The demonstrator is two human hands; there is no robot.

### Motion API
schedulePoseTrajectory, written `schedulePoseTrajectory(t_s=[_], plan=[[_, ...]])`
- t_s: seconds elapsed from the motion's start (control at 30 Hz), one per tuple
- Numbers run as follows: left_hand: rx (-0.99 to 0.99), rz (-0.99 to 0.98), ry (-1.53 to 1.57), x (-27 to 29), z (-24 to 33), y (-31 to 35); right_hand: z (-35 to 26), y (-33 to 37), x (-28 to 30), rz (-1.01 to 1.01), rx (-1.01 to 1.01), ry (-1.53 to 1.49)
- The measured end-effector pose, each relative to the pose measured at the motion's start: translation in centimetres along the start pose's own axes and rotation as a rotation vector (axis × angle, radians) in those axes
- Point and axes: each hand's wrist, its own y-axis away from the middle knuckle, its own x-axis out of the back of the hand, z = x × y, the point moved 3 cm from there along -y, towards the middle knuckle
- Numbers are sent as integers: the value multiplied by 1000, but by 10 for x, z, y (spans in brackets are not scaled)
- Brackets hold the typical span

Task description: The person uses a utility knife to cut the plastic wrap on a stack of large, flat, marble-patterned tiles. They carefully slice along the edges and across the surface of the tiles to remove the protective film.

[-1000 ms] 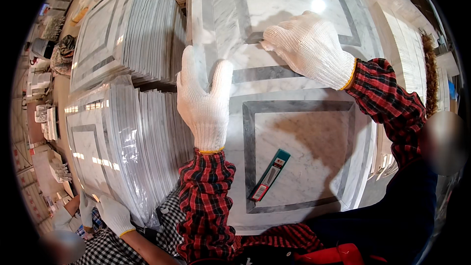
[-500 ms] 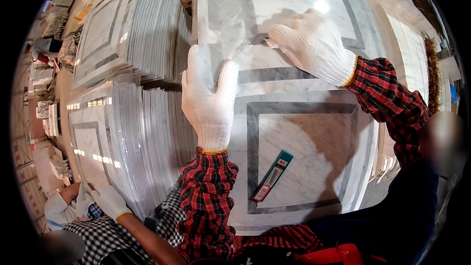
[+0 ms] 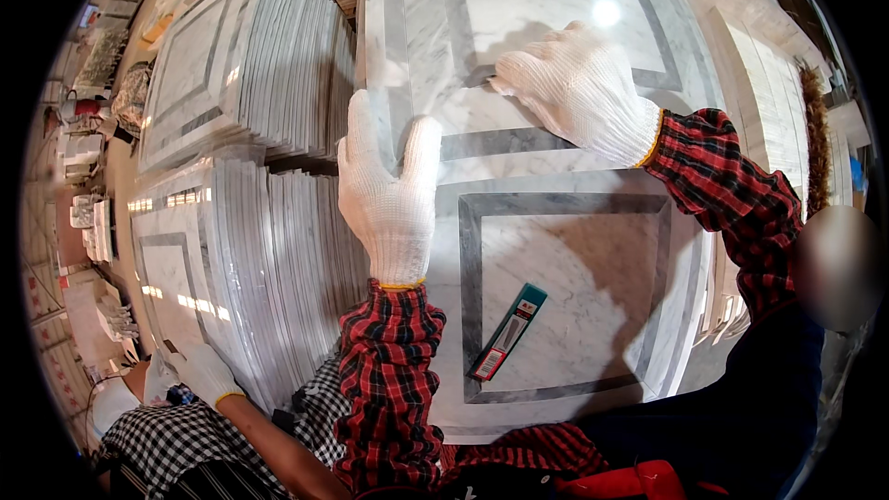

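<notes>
White marble square tile with grey inlaid border (image 3: pixel 556 28), upper centre of frame, looks heavy, stiff, slippery and chip-prone; left hand (image 3: pixel 387 194) lies flat, uncurled, at its edge, right hand (image 3: pixel 579 93) pressing open-palmed, best gripped by edges.

White marble tile (image 3: pixel 519 28) with grey inlaid border, flat atop tile stack

A teal utility knife (image 3: pixel 507 331) is lying on the near tile. A co-worker's gloved hand (image 3: pixel 206 372) (checked sleeve) is resting against the stacked tiles (image 3: pixel 278 250).
</notes>
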Motion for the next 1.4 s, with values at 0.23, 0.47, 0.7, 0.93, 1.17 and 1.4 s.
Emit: schedulePoseTrajectory(t_s=[0.23, 0.47, 0.7, 0.93, 1.17, 1.4], plan=[[121, -94, 93, 0, 5, 2, 6, -23, -1, 157, -295, -389], [44, -74, -93, 3, 9, 0, 26, 4, 30, -6, -443, -464], [-102, -8, -97, 0, -4, 0, 24, -4, 23, 14, -365, -760], [-66, -17, -59, -2, 2, 0, 15, -20, 16, 66, -377, -741], [-30, -61, -12, -2, 13, 2, 18, -22, 10, 20, -471, -850], [-81, -13, -31, -1, 2, 1, 15, -20, 2, -44, -364, -695]])
